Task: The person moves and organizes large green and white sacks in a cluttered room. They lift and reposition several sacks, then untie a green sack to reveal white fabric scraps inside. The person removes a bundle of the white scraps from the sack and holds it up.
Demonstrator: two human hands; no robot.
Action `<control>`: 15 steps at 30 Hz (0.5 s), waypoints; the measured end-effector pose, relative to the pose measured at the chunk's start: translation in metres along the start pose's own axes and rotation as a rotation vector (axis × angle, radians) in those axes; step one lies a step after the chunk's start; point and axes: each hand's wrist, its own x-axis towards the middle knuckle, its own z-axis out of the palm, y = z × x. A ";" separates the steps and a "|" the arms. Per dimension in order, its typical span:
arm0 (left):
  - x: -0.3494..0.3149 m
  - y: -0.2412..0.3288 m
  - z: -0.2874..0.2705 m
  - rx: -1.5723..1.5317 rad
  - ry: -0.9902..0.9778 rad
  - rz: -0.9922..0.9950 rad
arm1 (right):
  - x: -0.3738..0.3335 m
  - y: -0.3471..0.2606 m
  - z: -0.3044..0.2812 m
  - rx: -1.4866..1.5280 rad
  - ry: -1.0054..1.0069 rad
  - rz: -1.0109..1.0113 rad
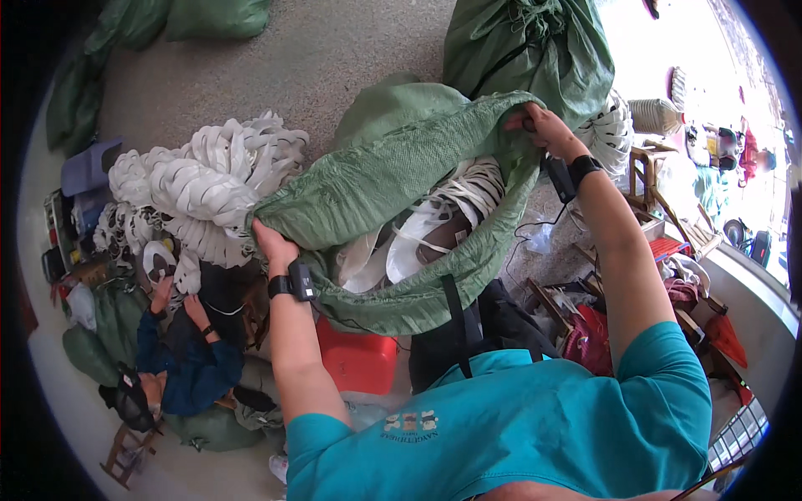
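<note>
A large green woven sack (393,179) stands in front of me with its mouth spread wide. My left hand (274,246) is closed on the left side of its rim. At the far right of the mouth, my right hand (541,129) grips the rim, its fingers partly hidden by the folded fabric. Inside the sack lie white flat curved pieces (415,242), some stacked in strips; their exact kind cannot be told. Each wrist carries a black band with a small dark box.
White curved pieces (209,171) are heaped at the left, where a co-worker in dark blue (196,367) handles some. A tied green sack (535,54) stands behind. A red plastic stool (359,355) is close by; wooden frames (656,179) and a cable lie right.
</note>
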 end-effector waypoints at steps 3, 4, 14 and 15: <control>0.004 -0.001 0.039 0.037 -0.117 -0.092 | 0.007 -0.003 -0.001 0.171 -0.088 0.109; 0.004 0.001 0.052 0.011 -0.135 -0.121 | 0.012 -0.007 0.000 0.240 -0.074 0.087; 0.078 -0.020 0.020 0.285 -0.340 -0.001 | 0.064 -0.020 0.011 0.273 0.122 0.020; 0.082 -0.028 0.012 0.419 -0.367 -0.065 | 0.075 -0.006 0.006 0.230 0.166 0.142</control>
